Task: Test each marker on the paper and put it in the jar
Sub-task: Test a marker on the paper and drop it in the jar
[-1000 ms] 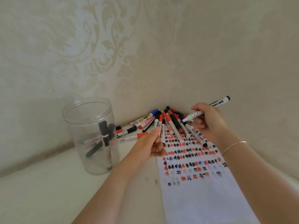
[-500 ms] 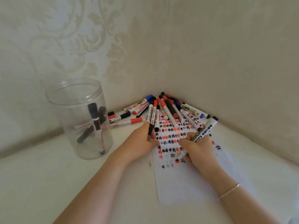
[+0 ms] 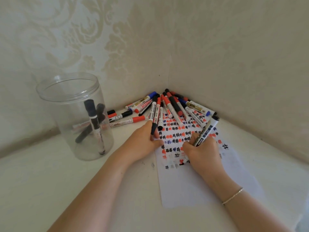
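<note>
I see right hand [image 3: 203,152] curled round white black-capped marker [image 3: 206,130], tip down on hash-marked white paper [image 3: 197,186] — left hand [image 3: 143,142] pinches small black cap [image 3: 153,129].

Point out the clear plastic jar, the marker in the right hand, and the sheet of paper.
Clear plastic jar [image 3: 50,91]: head view, left rim.
White whiteboard marker with black cap [image 3: 206,131]: head view, printed barrel.
White paper sheet [image 3: 187,186]: head view, blank lower area.

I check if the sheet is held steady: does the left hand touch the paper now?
Touching. In the head view the left hand rests its fingertips on the left edge of the paper, with no gap visible, while also holding a black cap.
</note>
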Tool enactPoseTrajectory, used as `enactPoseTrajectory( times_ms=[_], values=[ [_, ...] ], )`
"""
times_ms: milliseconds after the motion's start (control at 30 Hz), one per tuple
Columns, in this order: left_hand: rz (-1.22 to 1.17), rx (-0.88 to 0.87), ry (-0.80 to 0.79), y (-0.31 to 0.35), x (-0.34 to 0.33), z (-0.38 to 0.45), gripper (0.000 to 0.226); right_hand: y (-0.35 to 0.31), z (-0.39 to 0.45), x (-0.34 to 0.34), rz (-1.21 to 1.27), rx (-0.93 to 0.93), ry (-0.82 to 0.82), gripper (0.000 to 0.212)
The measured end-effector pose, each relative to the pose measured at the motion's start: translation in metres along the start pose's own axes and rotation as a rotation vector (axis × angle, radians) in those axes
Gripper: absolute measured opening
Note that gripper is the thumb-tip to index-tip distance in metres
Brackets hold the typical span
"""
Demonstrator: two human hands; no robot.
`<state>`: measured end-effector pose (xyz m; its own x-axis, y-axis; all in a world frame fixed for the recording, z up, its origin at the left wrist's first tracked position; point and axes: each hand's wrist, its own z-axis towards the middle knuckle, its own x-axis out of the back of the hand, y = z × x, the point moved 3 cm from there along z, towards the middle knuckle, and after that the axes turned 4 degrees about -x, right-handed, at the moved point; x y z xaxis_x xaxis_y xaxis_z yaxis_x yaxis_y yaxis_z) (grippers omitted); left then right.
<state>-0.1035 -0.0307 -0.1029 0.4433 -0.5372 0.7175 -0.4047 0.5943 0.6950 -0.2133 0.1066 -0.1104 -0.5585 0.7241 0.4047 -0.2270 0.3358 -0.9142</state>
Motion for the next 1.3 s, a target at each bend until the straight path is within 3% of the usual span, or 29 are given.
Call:
enactPoseTrajectory(
  times_ms=[167,333,700,833,933,1000,1067,1133,1200,1300],
  values=[
    [0.007,0.0,0.006,-0.001,-0.001,0.0,0.022,-0.002,0.0,0.002,0.04,-0.043,-0.051,0.012],
    [-0.004,-0.005,0.007,-0.001,-0.001,-0.001,0.022,0.001,-0.001,0.001,0.031,-0.03,-0.015,0.022],
    [0.044,-0.003,0.001,-0.002,-0.003,0.002,0.023,0.001,0.0,0.002,0.051,-0.02,-0.026,0.014],
    [0.054,-0.026,0.017,-0.001,-0.003,0.001,0.021,0.002,0.0,0.0,0.026,-0.02,-0.04,0.025],
    [0.009,-0.065,0.032,0.005,-0.001,-0.003,0.016,-0.001,0.004,0.007,0.224,-0.086,-0.068,0.027],
    [-0.182,-0.051,-0.02,0.011,-0.002,-0.006,0.015,-0.012,0.009,0.014,0.434,-0.122,-0.096,0.023],
    [-0.329,-0.071,-0.074,0.015,-0.003,-0.007,0.017,-0.03,0.012,0.02,0.6,-0.101,-0.16,0.019],
    [-0.314,-0.153,-0.082,0.018,-0.003,-0.007,0.015,-0.049,0.012,0.022,0.737,-0.062,-0.262,0.015],
    [-0.345,-0.218,-0.071,0.021,-0.003,-0.009,0.011,-0.061,0.009,0.019,0.786,-0.023,-0.324,0.015],
    [-0.428,-0.233,-0.038,0.023,-0.001,-0.01,0.006,-0.063,0.009,0.014,0.734,0.016,-0.255,0.021]
  ],
)
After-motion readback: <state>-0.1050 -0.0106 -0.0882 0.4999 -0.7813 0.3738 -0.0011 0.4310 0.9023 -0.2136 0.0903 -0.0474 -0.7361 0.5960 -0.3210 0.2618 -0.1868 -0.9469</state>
